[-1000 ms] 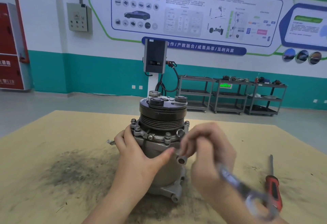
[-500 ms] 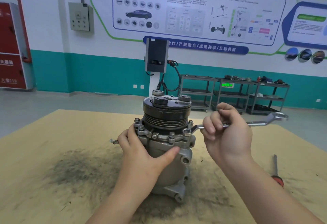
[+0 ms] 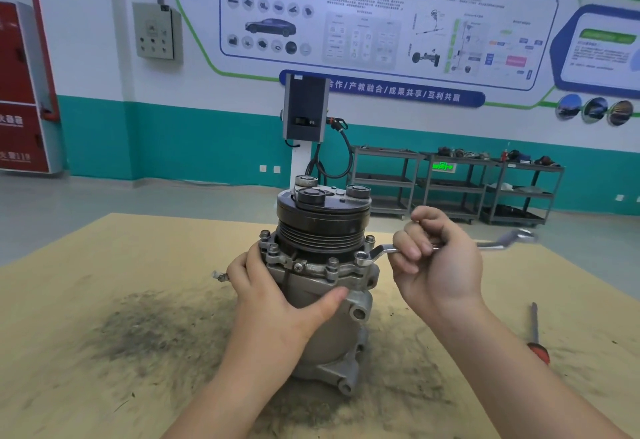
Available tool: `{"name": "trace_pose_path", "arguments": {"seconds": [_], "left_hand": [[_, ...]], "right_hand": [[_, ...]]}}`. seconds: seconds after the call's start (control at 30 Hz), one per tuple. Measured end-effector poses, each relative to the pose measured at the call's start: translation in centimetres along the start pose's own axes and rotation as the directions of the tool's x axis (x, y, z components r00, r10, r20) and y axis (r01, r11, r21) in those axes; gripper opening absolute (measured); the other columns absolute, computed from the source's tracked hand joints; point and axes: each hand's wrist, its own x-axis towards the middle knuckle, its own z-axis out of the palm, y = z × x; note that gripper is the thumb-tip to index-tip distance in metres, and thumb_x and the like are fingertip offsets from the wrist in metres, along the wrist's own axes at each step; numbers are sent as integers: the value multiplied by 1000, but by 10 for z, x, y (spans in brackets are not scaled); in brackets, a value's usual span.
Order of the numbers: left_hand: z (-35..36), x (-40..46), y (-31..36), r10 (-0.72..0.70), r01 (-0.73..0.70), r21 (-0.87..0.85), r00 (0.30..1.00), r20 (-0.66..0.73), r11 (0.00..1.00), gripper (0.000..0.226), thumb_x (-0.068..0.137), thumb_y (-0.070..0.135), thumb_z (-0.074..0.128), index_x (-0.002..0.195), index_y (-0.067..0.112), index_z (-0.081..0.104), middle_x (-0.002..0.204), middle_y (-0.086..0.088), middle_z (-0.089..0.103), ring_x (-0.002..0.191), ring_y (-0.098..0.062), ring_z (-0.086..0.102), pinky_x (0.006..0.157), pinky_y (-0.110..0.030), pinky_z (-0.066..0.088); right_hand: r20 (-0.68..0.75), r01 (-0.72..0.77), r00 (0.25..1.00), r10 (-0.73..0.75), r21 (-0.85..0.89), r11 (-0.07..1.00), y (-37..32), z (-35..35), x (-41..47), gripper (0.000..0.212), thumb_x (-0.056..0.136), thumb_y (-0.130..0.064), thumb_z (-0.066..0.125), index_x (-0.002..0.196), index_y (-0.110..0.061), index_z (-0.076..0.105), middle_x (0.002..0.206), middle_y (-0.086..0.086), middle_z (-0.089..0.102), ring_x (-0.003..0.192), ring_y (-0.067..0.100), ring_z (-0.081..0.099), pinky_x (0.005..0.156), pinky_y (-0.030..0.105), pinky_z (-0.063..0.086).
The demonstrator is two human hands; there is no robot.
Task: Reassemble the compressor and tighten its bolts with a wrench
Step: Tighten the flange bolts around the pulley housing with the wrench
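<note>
Tan board covers the workbench (image 3: 104, 300), smeared with dark grime around the work; nearest the camera two bare forearms reach in. On the right, close by, a red-handled screwdriver (image 3: 536, 338) lies on the board, well apart from the job.

Next out, the left hand (image 3: 277, 303) wraps the grey cast body of the compressor (image 3: 325, 282), thumb across the front and fingers round the far left side, bracing it; the compressor stands upright on its mounting lugs near the middle of the bench. It looks like a heavy, rigid lump of cast metal, unlikely to give under any grip; yet it is tall on a narrow foot, so sideways pull from a tool could probably rock or spin it. The smooth barrel may be oily; the best purchase seems to be just under the bolted flange, where the hand already sits.

Beside it, the right hand (image 3: 436, 265) is curled tight round the shank of a ring wrench (image 3: 384, 250); its ring end sits over a flange bolt (image 3: 362, 257) at the front right, its far end projecting rightward. Gripping nearer that far end would likely give more leverage.

Above, the black grooved pulley (image 3: 322, 227) caps the unit; beyond stand a charging post (image 3: 304, 109), metal trolleys (image 3: 457, 189) and a wall poster (image 3: 381, 22).
</note>
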Motion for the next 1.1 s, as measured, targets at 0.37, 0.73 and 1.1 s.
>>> {"name": "trace_pose_path", "arguments": {"seconds": [0.37,0.73,1.1], "left_hand": [[1,0,0,-39,39,1,999,-20,999,123,37,83,60,142,30,24,102,29,15,101,43,17,90,-13,26],[0,0,5,-64,63,-8,996,-65,998,120,42,59,82,142,19,30,114,16,17,91,10,28,93,-20,30],[3,1,6,-60,60,-4,994,-89,998,117,43,59,80,141,13,33,116,10,21,94,3,27,82,-24,35]], "right_hand": [[73,-388,918,389,-30,921,-7,6,35,23,96,-6,30,103,-8,52,40,-7,27,28,3,31,24,13,21],[-104,7,994,-19,-113,994,-1,-1,-7,19,99,-4,33,94,-6,51,46,-1,36,41,13,48,33,18,33],[371,587,728,-577,-772,244,44,17,-80,12,83,-32,68,78,-27,58,73,-5,66,66,8,63,60,15,47]]}}
